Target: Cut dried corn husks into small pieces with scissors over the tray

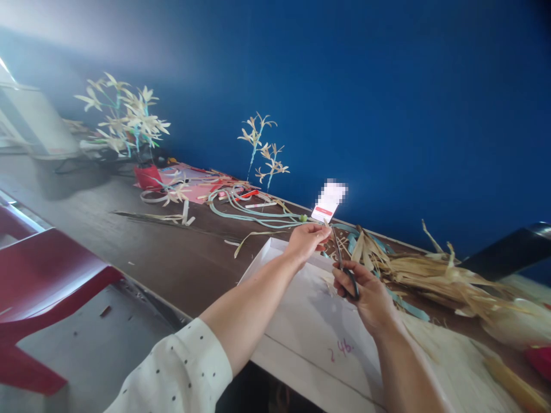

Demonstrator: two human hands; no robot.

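Observation:
My right hand (365,295) grips a pair of scissors (352,282) by the dark handles, with the blades pointing up and away from me. Close to the blade tips, my left hand (306,242) has its thumb and fingers pinched together. Whatever it holds is too small to make out. Both hands are above a shallow white box (297,321) with handwritten red marks on it. Pale scraps lie around the far edge of the box, below the scissors.
Dried corn husks (430,269) spread to the right. A lit phone (325,207) leans against the blue wall. Pale blue cords (253,218) lie behind the left hand, with husk flowers on stems (253,140) beyond. A potted flower bunch (148,176) and red chair (51,275) are left.

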